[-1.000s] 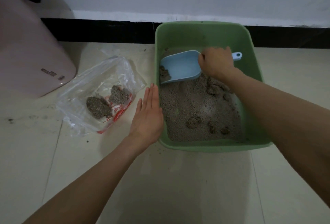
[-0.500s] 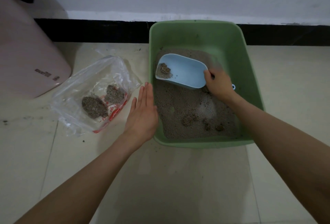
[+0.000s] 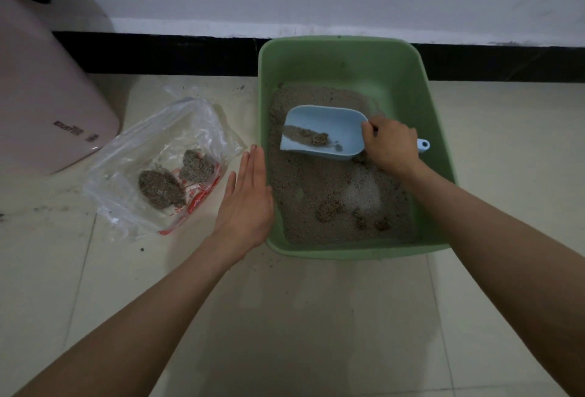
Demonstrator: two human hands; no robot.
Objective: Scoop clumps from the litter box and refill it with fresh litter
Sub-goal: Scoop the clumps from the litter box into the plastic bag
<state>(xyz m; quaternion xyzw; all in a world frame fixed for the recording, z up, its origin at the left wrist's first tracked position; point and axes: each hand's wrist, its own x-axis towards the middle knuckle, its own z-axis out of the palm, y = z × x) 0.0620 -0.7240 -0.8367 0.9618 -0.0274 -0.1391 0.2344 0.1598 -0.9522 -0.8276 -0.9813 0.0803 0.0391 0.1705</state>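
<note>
A green litter box [image 3: 440,131] stands on the floor against the wall, part filled with grey-brown litter [image 3: 316,188]. My right hand [image 3: 391,145] grips the handle of a light blue scoop [image 3: 335,127] held over the litter, mouth to the left. A small clump with loose grains [image 3: 318,138] lies in the scoop. Several clumps [image 3: 327,211] remain in the litter near the front wall. My left hand [image 3: 248,200], fingers straight, presses against the box's left outer wall.
A clear plastic bag [image 3: 152,146] with red print lies on the tiles left of the box, holding two dark clumps [image 3: 161,189]. A pink appliance [image 3: 41,96] stands at far left. Loose grains dot the floor [image 3: 316,317].
The scoop was dragged from the back left of the box toward the middle and lifted with a clump in it. My left hand stayed against the box.
</note>
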